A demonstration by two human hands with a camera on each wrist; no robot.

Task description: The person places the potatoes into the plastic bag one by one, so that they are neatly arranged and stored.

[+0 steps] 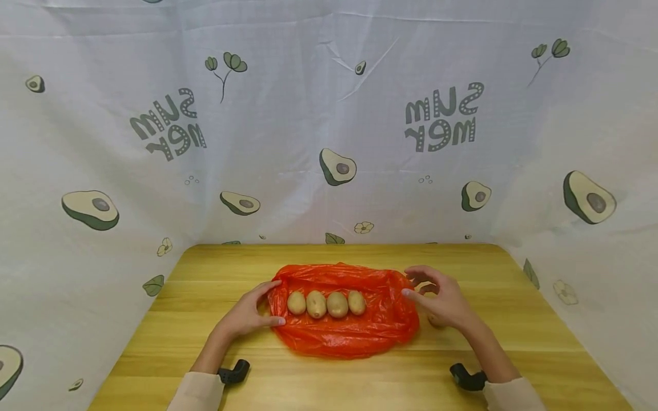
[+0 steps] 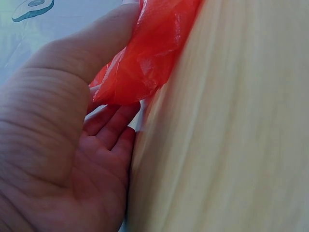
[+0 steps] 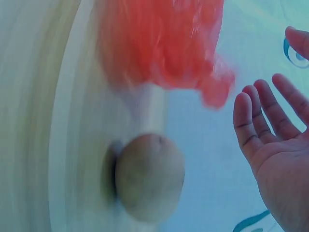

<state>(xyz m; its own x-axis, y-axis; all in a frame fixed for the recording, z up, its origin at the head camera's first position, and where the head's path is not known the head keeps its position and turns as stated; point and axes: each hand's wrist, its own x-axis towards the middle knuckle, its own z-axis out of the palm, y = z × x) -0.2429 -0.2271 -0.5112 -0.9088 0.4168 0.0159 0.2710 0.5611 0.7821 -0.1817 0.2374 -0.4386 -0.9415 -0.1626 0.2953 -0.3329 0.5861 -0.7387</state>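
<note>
A red plastic bag [image 1: 344,339] lies spread on the table with its mouth turned up. Several potatoes [image 1: 337,305] sit in a row inside it. My left hand [image 1: 249,314] holds the bag's left end, thumb at the near side and fingers at the far side; in the left wrist view its thumb lies against the red film [image 2: 149,53]. Beside the bag's right end is my right hand [image 1: 443,299], fingers loosely bent and nothing between them. The right wrist view shows this hand apart from the bag. Another potato [image 3: 150,178] rests on the table outside the bag, partly hidden by the right hand in the head view.
The wooden table [image 1: 329,388] has rounded far corners. A pale cloth [image 1: 288,125] printed with avocados hangs behind it and at both sides. Black wrist mounts [image 1: 466,378] sit on both of the person's wrists.
</note>
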